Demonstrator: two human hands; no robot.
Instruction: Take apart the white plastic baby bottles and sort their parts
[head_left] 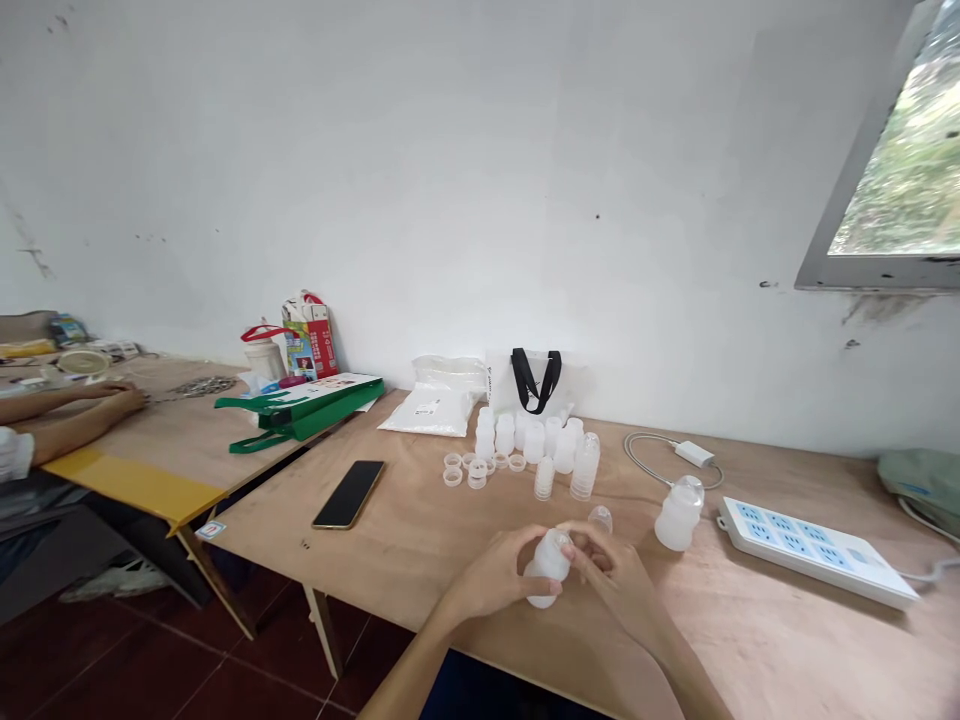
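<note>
Two hands hold one white bottle [549, 565] over the table: the left hand [491, 580] cradles its body, and the right hand [611, 570] closes around its top. Just beyond lie a clear cap [600, 518] and a capped bottle [679, 515] on the wooden table [420, 540]. Farther off, a row of bottles [529, 438], stacked caps [585, 467] and rings [466, 468] stand unassembled.

The translucent, milky-white plastic bottle [550, 568] looks pale against the tan wood-grain tabletop [750, 640]; the white power strip [814, 552] has blue socket panels, and the white bag [499, 380] has black handles.
</note>
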